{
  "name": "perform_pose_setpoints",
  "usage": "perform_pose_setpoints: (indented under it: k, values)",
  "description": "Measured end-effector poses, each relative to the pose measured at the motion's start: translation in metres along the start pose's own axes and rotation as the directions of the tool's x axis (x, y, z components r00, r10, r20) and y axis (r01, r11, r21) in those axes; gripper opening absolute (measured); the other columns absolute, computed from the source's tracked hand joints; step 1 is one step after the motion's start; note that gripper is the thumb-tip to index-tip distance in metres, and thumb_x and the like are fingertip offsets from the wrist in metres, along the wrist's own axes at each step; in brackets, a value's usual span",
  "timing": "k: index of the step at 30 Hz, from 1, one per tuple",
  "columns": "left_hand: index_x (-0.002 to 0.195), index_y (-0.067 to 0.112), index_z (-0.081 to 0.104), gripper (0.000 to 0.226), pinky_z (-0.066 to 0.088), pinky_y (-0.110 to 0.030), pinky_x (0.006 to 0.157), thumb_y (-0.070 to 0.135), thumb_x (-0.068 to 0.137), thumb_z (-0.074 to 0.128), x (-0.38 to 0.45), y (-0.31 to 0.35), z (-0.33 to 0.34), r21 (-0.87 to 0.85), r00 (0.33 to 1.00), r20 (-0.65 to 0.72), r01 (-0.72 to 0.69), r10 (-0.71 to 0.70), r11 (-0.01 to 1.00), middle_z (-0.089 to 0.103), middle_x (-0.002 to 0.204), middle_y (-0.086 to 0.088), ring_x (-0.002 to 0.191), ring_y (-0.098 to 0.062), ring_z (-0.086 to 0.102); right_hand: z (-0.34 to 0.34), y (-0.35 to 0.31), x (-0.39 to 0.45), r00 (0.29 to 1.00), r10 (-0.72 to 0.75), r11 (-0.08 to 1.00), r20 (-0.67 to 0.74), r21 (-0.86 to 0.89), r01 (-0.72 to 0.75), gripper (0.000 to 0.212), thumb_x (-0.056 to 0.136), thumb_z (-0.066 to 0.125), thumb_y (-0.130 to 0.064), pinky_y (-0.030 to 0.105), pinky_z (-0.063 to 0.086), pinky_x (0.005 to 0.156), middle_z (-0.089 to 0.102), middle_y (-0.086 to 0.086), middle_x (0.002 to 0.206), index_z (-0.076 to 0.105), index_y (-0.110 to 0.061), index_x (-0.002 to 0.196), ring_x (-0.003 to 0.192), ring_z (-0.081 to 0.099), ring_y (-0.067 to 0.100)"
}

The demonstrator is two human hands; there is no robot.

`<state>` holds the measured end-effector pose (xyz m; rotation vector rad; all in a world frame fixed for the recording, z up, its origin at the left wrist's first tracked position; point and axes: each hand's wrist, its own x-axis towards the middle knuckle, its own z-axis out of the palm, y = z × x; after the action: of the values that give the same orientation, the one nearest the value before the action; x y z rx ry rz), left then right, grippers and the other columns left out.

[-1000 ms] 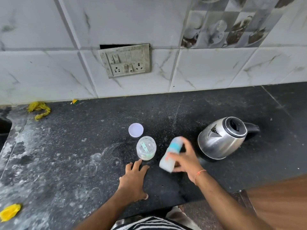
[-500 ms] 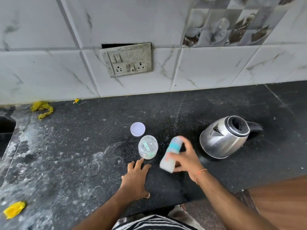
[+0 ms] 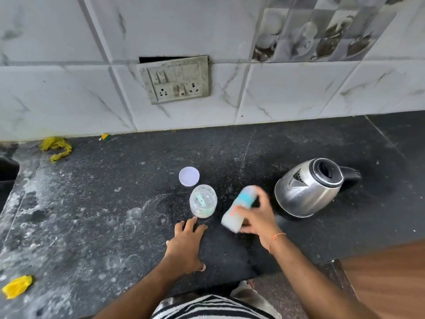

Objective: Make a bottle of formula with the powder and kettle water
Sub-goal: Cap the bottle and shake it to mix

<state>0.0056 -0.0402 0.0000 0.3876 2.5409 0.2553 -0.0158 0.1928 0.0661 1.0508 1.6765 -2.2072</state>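
Note:
My right hand [image 3: 257, 221] grips a baby bottle [image 3: 236, 212] with a blue collar and milky white liquid inside; it is tilted above the counter and blurred by motion. My left hand [image 3: 185, 245] rests flat on the black counter [image 3: 92, 215], fingers straight, just below an open clear powder jar [image 3: 203, 203] that holds a green scoop. The jar's pale lilac lid [image 3: 189, 176] lies behind it. A steel kettle [image 3: 308, 189] with a black handle stands to the right of the bottle, its lid hole open.
A switch and socket plate [image 3: 174, 80] hangs on the tiled wall. Yellow scraps [image 3: 56, 148] lie at the back left and a yellow piece [image 3: 17, 287] at the front left. A sink edge [image 3: 7, 169] shows far left; a wooden surface [image 3: 386, 279] at the lower right.
The bottle in my right hand stays blurred and shifts slightly from frame to frame, as in shaking. My left hand and the other objects have not moved.

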Motion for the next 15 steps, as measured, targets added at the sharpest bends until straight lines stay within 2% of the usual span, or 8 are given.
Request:
perform_pose_setpoints:
  k: [1,3,4,6,9,12,13,15]
  values:
    - [0.168,0.042,0.018,0.129,0.055,-0.068,0.106,0.061,0.067,0.095,0.0003,-0.0008,0.0005,0.002,1.0,-0.003,-0.001,0.001,1.0,0.004,0.175,0.005,0.161,-0.036,0.008,0.0012,0.0019,-0.004,0.996,0.081,0.997,0.043,-0.007,-0.081,0.081,0.085,0.09,-0.008,0.053,0.069,0.069,0.074,0.013,0.117,0.052,-0.051,0.143,0.103,0.08,0.029]
    - [0.168,0.042,0.018,0.128,0.056,-0.066,0.106,0.061,0.067,0.094,0.0018,-0.0027,0.0004,0.007,1.0,-0.015,-0.01,0.01,1.0,0.004,0.175,0.005,0.161,-0.036,0.009,0.0013,0.0037,-0.0041,0.998,0.038,0.99,0.05,-0.138,-0.031,0.077,0.086,0.088,-0.007,0.05,0.069,0.066,0.074,0.013,0.118,0.054,-0.05,0.14,0.101,0.08,0.028]
    - [0.168,0.042,0.018,0.128,0.056,-0.066,0.106,0.061,0.067,0.094,0.0023,-0.0021,-0.0004,0.01,1.0,-0.013,-0.013,0.013,1.0,0.004,0.175,0.005,0.161,-0.036,0.009,0.0002,0.0036,-0.0033,0.999,-0.048,0.994,-0.004,-0.1,0.048,0.075,0.088,0.086,-0.006,0.05,0.069,0.067,0.073,0.012,0.121,0.052,-0.047,0.141,0.1,0.08,0.03]
    - [0.168,0.042,0.018,0.128,0.055,-0.067,0.107,0.06,0.067,0.095,0.002,0.0002,-0.0005,0.005,1.0,0.003,-0.003,0.003,1.0,0.004,0.175,0.005,0.161,-0.036,0.008,-0.006,0.0036,0.0048,0.994,-0.033,0.999,-0.105,0.024,0.036,0.074,0.091,0.084,-0.008,0.053,0.069,0.071,0.072,0.01,0.123,0.048,-0.044,0.145,0.102,0.081,0.034]
    - [0.169,0.042,0.017,0.129,0.052,-0.071,0.109,0.06,0.068,0.096,0.0002,-0.0014,0.0009,0.002,1.0,0.008,0.006,-0.006,1.0,0.002,0.176,0.005,0.162,-0.037,0.007,-0.0017,0.0017,-0.0035,0.991,0.136,0.988,0.006,0.071,-0.136,0.082,0.083,0.091,-0.01,0.055,0.069,0.068,0.075,0.015,0.116,0.053,-0.055,0.141,0.102,0.081,0.031]
    - [0.169,0.042,0.017,0.128,0.053,-0.07,0.107,0.06,0.069,0.095,0.002,-0.0012,-0.0005,0.011,1.0,0.005,-0.001,0.001,1.0,0.004,0.176,0.005,0.161,-0.036,0.008,-0.0045,0.0012,-0.0022,0.998,-0.037,0.998,-0.052,-0.058,0.034,0.077,0.085,0.088,-0.006,0.056,0.069,0.071,0.073,0.014,0.122,0.054,-0.05,0.139,0.103,0.08,0.033]
    - [0.169,0.041,0.018,0.128,0.053,-0.07,0.107,0.059,0.069,0.095,0.0019,0.0002,-0.0008,0.011,1.0,0.012,0.004,-0.004,1.0,0.004,0.175,0.005,0.161,-0.036,0.008,-0.0085,0.0022,0.0028,0.994,-0.05,0.999,-0.1,0.003,0.051,0.077,0.087,0.087,-0.005,0.055,0.069,0.072,0.073,0.012,0.123,0.051,-0.048,0.141,0.104,0.08,0.033]
    - [0.169,0.041,0.018,0.128,0.052,-0.071,0.108,0.058,0.069,0.095,0.0004,0.0006,-0.0001,0.0,1.0,0.02,0.012,-0.012,1.0,0.004,0.175,0.004,0.161,-0.036,0.007,-0.0035,0.0002,0.0016,0.998,0.054,0.995,-0.034,0.082,-0.052,0.08,0.086,0.088,-0.006,0.051,0.069,0.069,0.074,0.013,0.12,0.051,-0.052,0.14,0.105,0.08,0.029]
